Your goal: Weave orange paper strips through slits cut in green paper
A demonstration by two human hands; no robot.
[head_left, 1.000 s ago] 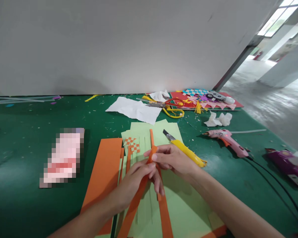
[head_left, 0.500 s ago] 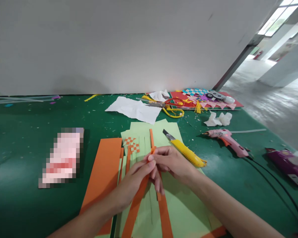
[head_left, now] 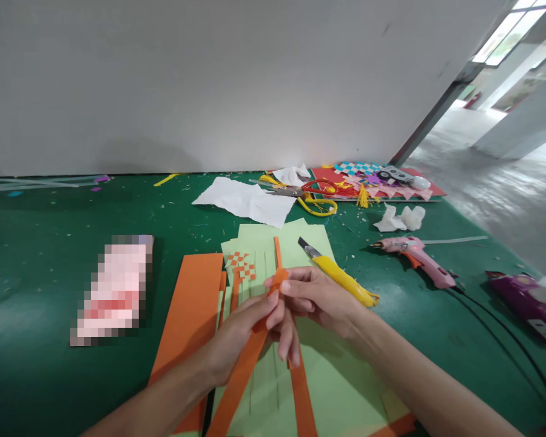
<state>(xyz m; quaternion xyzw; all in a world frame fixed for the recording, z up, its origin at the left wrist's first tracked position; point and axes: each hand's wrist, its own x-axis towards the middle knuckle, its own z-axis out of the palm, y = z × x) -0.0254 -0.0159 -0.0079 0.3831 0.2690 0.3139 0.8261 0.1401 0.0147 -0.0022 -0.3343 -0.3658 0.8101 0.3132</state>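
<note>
My left hand [head_left: 241,331] and my right hand [head_left: 318,297] both pinch the top end of one orange paper strip [head_left: 236,382], which runs down to the lower edge of the view. They hover over a light green sheet [head_left: 337,376] cut into slits, with a small orange-and-green woven patch [head_left: 242,265] at its upper left. A second orange strip [head_left: 300,394] lies on the green sheet under my right fingers. A yellow utility knife [head_left: 341,278] rests just beyond my right hand.
A wide orange sheet [head_left: 191,315] lies left of the green one. Further left lies a pink blurred packet [head_left: 116,288]. A pink glue gun [head_left: 416,255] with a black cord sits to the right, a purple device [head_left: 528,306] at far right. White paper [head_left: 246,200] and scissors [head_left: 312,194] lie at the back.
My left hand has slid slightly down and left along the strip, and the strip's lower part has swung left. My right hand stays almost in place.
</note>
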